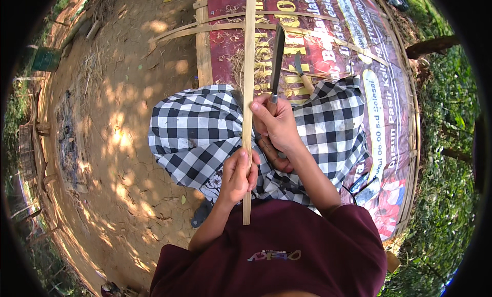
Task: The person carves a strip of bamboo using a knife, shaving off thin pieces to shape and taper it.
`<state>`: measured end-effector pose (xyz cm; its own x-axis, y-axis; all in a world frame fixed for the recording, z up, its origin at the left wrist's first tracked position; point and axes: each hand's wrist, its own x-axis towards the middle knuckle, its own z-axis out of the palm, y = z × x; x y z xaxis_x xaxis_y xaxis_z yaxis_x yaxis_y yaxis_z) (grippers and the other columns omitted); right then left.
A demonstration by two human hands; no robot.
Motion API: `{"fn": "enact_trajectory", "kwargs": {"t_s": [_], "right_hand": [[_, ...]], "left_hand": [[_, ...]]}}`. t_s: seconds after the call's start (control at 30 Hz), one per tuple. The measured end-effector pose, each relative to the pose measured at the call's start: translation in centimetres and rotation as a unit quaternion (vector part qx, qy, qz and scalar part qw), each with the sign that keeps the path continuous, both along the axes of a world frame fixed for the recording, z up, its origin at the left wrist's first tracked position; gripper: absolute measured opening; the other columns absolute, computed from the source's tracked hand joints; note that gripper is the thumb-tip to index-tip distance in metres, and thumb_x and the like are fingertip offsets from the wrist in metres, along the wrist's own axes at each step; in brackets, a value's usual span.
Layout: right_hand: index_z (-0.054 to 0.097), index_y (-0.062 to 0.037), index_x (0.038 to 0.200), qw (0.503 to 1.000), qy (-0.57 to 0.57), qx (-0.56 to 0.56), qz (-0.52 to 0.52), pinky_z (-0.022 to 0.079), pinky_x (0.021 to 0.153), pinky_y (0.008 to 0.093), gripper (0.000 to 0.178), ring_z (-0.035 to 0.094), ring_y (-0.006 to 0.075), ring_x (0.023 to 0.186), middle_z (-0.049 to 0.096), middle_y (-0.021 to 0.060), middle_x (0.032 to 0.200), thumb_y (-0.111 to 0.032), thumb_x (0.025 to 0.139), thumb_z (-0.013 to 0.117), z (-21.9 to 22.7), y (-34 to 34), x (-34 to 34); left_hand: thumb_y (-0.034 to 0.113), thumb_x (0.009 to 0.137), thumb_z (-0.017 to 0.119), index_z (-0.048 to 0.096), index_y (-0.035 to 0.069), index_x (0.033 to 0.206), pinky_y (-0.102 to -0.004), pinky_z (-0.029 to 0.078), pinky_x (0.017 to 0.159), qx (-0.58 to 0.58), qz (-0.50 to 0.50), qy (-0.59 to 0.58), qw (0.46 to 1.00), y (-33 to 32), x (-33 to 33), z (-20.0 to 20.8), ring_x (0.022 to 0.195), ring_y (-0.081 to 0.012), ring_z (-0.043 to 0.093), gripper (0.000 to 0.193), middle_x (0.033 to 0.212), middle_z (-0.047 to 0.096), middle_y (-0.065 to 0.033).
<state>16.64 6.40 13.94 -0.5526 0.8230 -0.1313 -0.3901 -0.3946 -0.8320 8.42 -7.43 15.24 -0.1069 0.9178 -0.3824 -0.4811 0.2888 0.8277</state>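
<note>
A long, pale bamboo strip [249,51] runs upright in front of me, from the top of the view down to my shirt. My left hand [239,177] is closed around its lower part. In my right hand [277,121] is the wooden handle of a long knife, the dark blade [278,58] pointing away from me just right of the strip. The right thumb lies against the strip's edge. Beyond my knees, a small curved knife [305,80] with a pale wooden handle lies on a printed red banner [328,56].
Thin bent bamboo strips [220,28] and curly shavings [238,61] lie across the banner. A wooden edge piece [203,51] borders it on the left. A phone-like object [367,190] rests at my right. Bare earth [102,143] stretches left; green plants [446,194] grow at right.
</note>
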Motion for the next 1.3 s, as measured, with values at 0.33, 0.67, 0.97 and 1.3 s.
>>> {"fn": "enact_trajectory", "kwargs": {"t_s": [0.33,0.67,0.97,1.3], "right_hand": [[0.053,-0.0056,0.077,0.758,-0.372,0.536,0.014,0.042,0.041,0.0382,0.034,0.058,0.0300,0.049,0.058,0.0089,0.060,-0.038,0.087,0.060,1.6,-1.5,2.2],[0.052,-0.0096,0.072,0.663,-0.413,0.624,0.009,0.041,0.038,0.0368,0.037,0.056,0.0276,0.044,0.054,0.0064,0.055,-0.043,0.086,0.059,2.7,-1.0,3.1],[0.062,-0.0014,0.081,0.640,-0.525,0.414,-0.380,0.037,0.045,0.0360,0.038,0.046,0.0227,0.046,0.049,0.0118,0.052,-0.032,0.097,0.046,3.0,13.8,11.9],[0.055,-0.0074,0.073,0.744,-0.385,0.544,-0.040,0.040,0.041,0.0366,0.030,0.055,0.0290,0.044,0.052,0.0099,0.050,-0.033,0.088,0.060,4.4,1.5,3.6]], "left_hand": [[0.027,0.102,0.036,0.055,0.002,0.112,-0.0171,0.023,0.036,0.008,0.077,0.032,0.996,0.8,-0.5,1.2,0.041,-0.0007,0.029,0.032,0.058,0.034,0.0056],[0.027,0.103,0.035,0.052,0.005,0.123,-0.0180,0.021,0.034,0.045,0.047,0.052,0.997,0.4,-0.8,1.5,0.039,-0.0012,0.025,0.035,0.057,0.032,0.0043],[0.022,0.102,0.037,0.052,-0.002,0.124,-0.0177,0.021,0.036,0.028,0.075,0.071,0.994,-3.9,-0.9,3.3,0.040,0.0011,0.027,0.036,0.055,0.033,0.0058],[0.030,0.102,0.034,0.048,0.000,0.127,-0.0186,0.021,0.034,0.018,0.039,-0.133,0.990,0.3,-3.5,4.0,0.038,-0.0013,0.025,0.042,0.057,0.031,0.0041]]}}
